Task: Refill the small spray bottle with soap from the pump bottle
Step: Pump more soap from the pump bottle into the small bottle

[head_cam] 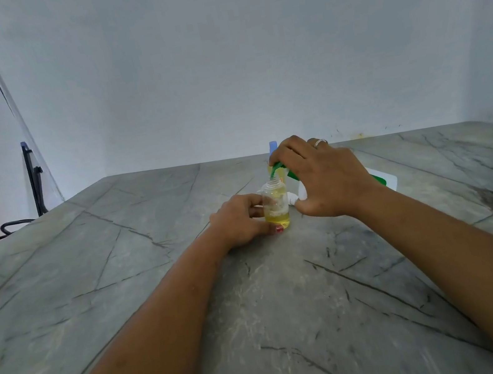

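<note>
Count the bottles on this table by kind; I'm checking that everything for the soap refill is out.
small spray bottle, clear, open at the top, part full of yellow liquid: 1
pump bottle, white body, green nozzle: 1
blue-capped bottle, behind the other two: 1
Total: 3

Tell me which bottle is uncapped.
The small clear bottle in the left hand; the pump bottle has a green spout, the rear bottle a blue cap.
</note>
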{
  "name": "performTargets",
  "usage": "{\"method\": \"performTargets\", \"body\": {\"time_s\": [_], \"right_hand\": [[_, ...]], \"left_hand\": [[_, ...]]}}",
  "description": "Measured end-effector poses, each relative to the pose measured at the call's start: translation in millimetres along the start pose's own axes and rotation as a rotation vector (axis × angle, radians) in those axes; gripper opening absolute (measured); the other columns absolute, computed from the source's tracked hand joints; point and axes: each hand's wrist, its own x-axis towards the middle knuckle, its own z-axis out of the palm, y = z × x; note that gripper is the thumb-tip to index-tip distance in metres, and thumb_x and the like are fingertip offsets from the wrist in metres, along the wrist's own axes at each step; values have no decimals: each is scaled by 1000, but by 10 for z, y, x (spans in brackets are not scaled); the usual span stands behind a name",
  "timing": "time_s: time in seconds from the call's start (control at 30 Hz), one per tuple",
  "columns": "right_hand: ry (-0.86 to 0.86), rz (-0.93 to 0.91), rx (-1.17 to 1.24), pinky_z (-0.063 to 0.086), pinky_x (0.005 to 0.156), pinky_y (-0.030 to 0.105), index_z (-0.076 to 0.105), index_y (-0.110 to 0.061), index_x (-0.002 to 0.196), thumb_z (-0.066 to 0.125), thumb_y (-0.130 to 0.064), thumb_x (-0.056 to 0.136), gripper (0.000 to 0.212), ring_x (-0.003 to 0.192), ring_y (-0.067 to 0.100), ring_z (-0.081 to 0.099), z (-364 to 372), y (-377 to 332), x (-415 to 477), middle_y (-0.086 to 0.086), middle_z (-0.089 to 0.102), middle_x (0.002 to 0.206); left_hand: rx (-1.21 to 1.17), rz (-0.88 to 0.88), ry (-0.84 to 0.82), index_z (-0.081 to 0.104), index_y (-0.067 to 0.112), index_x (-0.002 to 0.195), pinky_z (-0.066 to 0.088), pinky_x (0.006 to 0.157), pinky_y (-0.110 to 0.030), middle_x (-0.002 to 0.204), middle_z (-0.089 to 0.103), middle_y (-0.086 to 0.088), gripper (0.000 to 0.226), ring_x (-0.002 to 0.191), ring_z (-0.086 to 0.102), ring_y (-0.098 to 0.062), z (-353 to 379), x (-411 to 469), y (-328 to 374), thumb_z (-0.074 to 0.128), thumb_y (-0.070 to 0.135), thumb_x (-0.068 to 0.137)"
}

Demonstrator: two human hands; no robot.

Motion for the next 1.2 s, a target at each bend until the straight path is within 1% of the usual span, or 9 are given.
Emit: {"method": "performTargets", "body": {"time_s": [0.1,0.27,0.47,0.57,0.73,1.0,1.2], "right_hand": [[0,0,-5,50,51,30,38,-29,116,71,-35,59,66,85,22,53,7,-12,4,-5,45,117],[5,-29,-48,39,49,24,38,-29,123,71,-35,60,72,85,22,54,8,-3,-21,-5,45,123],[22,-11,15,47,50,27,38,-29,114,73,-34,57,67,82,22,54,0,4,-4,-3,48,116],[26,-14,9,47,50,27,41,-27,114,73,-34,58,65,83,22,54,5,-6,1,-3,48,115],[26,-34,-41,42,49,25,39,-29,121,71,-35,59,70,84,22,55,10,7,-25,-5,47,119],[28,-25,-16,50,49,30,38,-29,116,72,-34,58,67,84,22,55,9,1,-6,-4,47,115],[43,-36,-77,44,49,27,39,-28,122,73,-36,58,73,84,25,58,21,3,-28,-2,48,121]], "left_hand": [[0,5,-2,54,30,126,42,103,-46,128,60,4,62,112,58,-16,-2,-3,-9,79,36,70],[-9,-3,-3,53,27,128,43,103,-45,130,57,4,64,112,57,-16,-2,-8,-2,79,35,71],[-2,-3,-10,52,27,129,42,103,-46,130,58,3,64,113,57,-17,0,-4,4,79,34,71],[-9,4,-4,53,27,128,41,104,-46,129,59,3,64,114,57,-17,0,-9,2,79,34,71],[-7,-5,-7,52,27,130,41,104,-46,129,59,4,65,114,57,-17,-3,-9,6,79,35,71],[-5,4,-9,52,26,130,42,104,-45,130,58,3,65,115,57,-17,-4,-17,17,78,34,72],[-4,7,-5,51,25,131,42,103,-45,130,58,2,65,114,57,-17,-7,-25,19,78,35,72]]}}
